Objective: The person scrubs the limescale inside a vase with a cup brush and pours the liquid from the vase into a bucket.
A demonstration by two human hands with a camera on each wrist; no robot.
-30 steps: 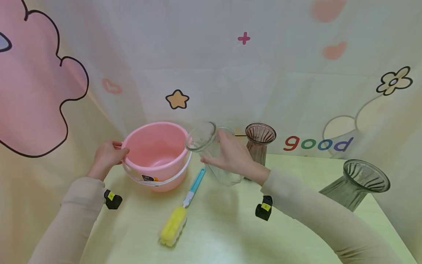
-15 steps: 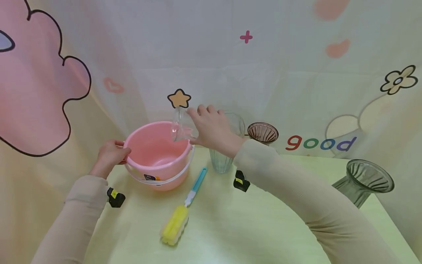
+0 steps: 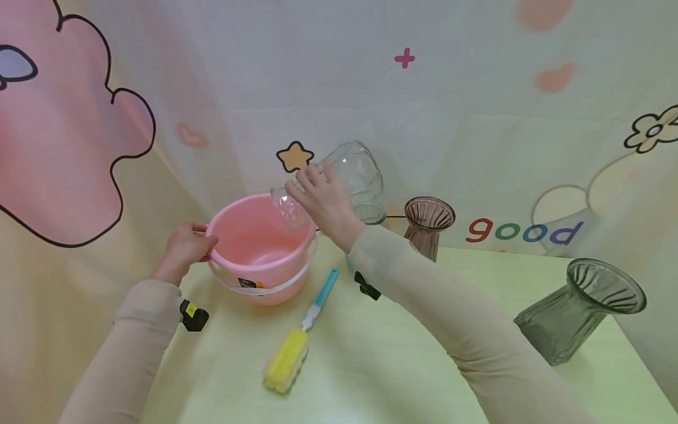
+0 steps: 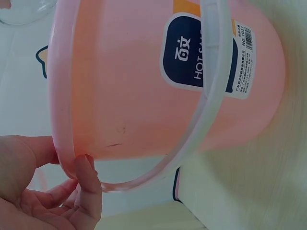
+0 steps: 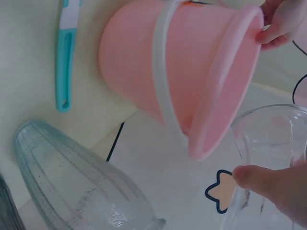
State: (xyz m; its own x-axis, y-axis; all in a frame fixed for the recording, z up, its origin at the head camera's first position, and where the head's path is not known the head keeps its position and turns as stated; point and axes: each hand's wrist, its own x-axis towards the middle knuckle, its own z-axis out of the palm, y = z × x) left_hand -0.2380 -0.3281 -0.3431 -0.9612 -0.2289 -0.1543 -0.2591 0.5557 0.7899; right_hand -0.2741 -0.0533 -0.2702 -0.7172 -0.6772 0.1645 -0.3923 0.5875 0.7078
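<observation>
My right hand [image 3: 329, 203] grips a clear glass vase [image 3: 361, 171] round its neck, lifted off the table. The vase lies tipped, its base up to the right and its flared mouth over the right side of a pink bucket [image 3: 288, 268]. My thumb [image 5: 261, 182] presses the glass in the right wrist view. On the bucket's left side, my left hand [image 3: 186, 246] pinches the rim [image 4: 64, 96] between thumb and fingers. The bucket stands upright, its white handle [image 4: 216, 62] hanging down at the front.
A bottle brush [image 3: 288, 359] with yellow sponge head lies before the bucket. Behind my right wrist stands another clear ribbed vase [image 5: 81, 177], mostly hidden in the head view. A brown glass vase [image 3: 426, 227] is at the back; a grey-green one [image 3: 567, 318] is at right.
My right hand has raised the clear vase, carried it left and tipped it, so its mouth is now over the bucket. My left hand stays on the rim.
</observation>
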